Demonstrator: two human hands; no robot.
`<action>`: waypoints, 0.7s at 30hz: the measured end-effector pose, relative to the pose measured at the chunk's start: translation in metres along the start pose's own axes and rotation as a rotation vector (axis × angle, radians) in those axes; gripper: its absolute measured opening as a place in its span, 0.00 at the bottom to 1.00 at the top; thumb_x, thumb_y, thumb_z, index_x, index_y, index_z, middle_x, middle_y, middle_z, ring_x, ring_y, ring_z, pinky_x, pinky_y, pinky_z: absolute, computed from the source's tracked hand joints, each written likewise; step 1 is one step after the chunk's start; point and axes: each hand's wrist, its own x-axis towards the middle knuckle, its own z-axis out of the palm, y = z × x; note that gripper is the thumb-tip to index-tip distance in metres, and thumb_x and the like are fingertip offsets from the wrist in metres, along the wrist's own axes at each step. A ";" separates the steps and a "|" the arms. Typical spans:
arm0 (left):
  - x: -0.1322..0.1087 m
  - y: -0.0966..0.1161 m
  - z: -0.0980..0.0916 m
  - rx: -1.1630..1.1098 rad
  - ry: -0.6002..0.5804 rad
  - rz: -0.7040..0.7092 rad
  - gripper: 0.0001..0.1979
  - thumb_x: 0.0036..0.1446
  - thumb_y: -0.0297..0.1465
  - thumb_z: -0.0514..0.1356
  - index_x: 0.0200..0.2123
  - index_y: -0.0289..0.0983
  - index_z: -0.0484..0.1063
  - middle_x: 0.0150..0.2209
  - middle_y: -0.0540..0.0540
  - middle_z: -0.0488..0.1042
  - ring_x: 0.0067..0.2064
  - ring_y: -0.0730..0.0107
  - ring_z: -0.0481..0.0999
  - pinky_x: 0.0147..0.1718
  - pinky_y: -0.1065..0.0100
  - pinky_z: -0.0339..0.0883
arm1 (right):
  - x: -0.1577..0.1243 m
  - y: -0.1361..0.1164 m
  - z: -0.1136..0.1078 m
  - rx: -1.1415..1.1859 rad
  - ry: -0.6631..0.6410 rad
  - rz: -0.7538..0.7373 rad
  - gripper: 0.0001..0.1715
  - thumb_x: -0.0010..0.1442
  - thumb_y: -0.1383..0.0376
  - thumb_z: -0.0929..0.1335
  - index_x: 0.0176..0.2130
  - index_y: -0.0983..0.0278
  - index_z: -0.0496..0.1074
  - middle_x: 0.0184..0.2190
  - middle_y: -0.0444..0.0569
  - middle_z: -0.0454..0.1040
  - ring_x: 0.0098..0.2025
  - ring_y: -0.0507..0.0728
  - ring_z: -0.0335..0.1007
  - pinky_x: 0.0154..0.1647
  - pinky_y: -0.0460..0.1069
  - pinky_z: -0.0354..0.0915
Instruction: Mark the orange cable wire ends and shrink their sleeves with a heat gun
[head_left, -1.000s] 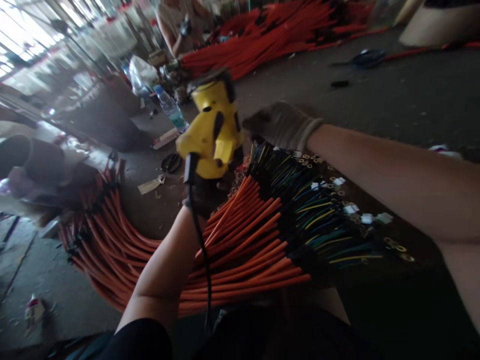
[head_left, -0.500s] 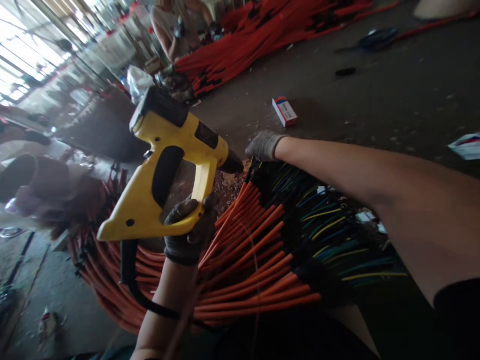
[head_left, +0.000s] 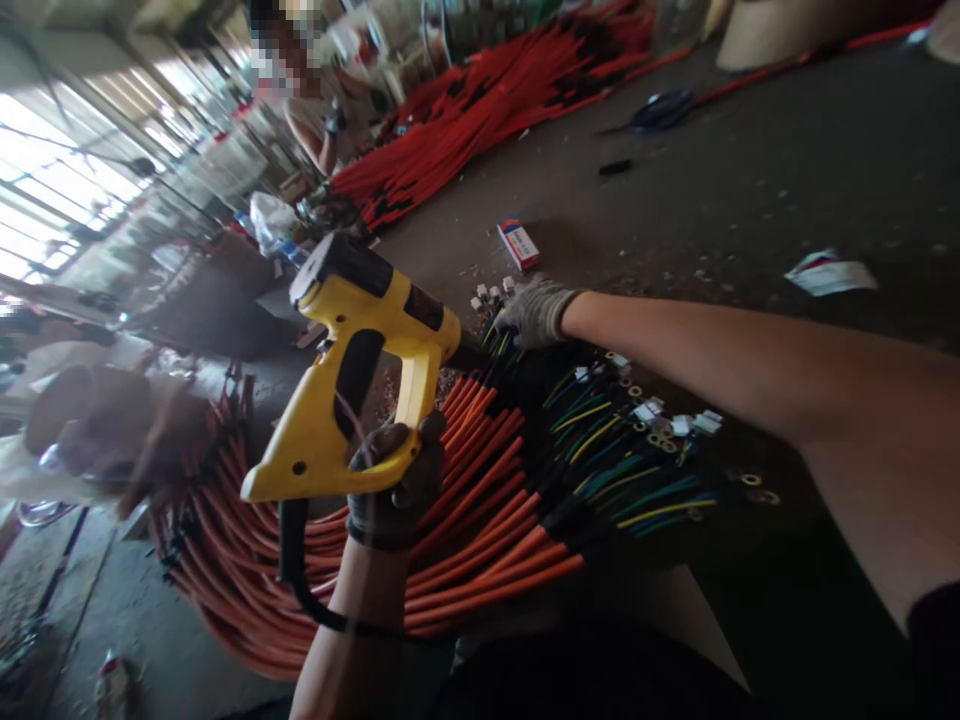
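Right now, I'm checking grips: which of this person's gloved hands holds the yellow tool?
The left hand, gripping the yellow tool; the right hand is at the thin wires.

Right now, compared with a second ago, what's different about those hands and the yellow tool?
The left hand has swung the yellow heat gun side-on, its nozzle now pointing right, toward the right hand. The right hand has come in closer, down to the fan of thin wires; whether it grips any is unclear. Unchanged: the left hand's hold, and the orange cables lying spread.

Dark floor under orange cables, red cables, small box
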 end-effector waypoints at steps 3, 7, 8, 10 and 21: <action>-0.009 -0.001 0.006 0.015 0.009 0.016 0.09 0.58 0.36 0.61 0.37 0.35 0.69 0.14 0.56 0.61 0.12 0.84 0.51 0.11 0.83 0.53 | -0.007 -0.001 -0.004 -0.159 0.063 -0.079 0.26 0.61 0.65 0.64 0.57 0.66 0.72 0.65 0.62 0.63 0.66 0.74 0.57 0.58 0.65 0.58; -0.013 -0.006 0.014 0.066 -0.056 -0.010 0.07 0.57 0.33 0.61 0.35 0.35 0.69 0.14 0.56 0.62 0.11 0.83 0.51 0.10 0.81 0.56 | -0.018 0.008 -0.010 -0.050 -0.022 -0.019 0.29 0.62 0.65 0.65 0.61 0.68 0.67 0.55 0.61 0.74 0.54 0.66 0.71 0.52 0.56 0.62; -0.012 -0.009 0.015 0.076 -0.057 0.002 0.07 0.57 0.33 0.61 0.34 0.35 0.69 0.14 0.56 0.62 0.11 0.83 0.51 0.11 0.80 0.56 | -0.021 0.012 -0.010 0.016 -0.037 0.005 0.30 0.61 0.64 0.67 0.62 0.67 0.67 0.52 0.58 0.76 0.51 0.63 0.73 0.49 0.54 0.63; -0.008 -0.014 0.015 0.079 -0.027 0.050 0.07 0.57 0.33 0.61 0.34 0.35 0.68 0.15 0.55 0.63 0.12 0.83 0.52 0.11 0.81 0.55 | -0.027 0.019 -0.009 0.172 -0.039 0.037 0.29 0.59 0.64 0.69 0.59 0.66 0.70 0.49 0.54 0.78 0.47 0.59 0.74 0.46 0.50 0.64; 0.009 -0.019 0.033 0.052 0.028 0.001 0.05 0.58 0.31 0.57 0.32 0.35 0.66 0.13 0.58 0.57 0.12 0.84 0.49 0.10 0.82 0.50 | -0.036 0.017 0.020 0.249 -0.040 0.161 0.23 0.66 0.57 0.62 0.51 0.65 0.78 0.50 0.58 0.79 0.52 0.66 0.74 0.51 0.56 0.65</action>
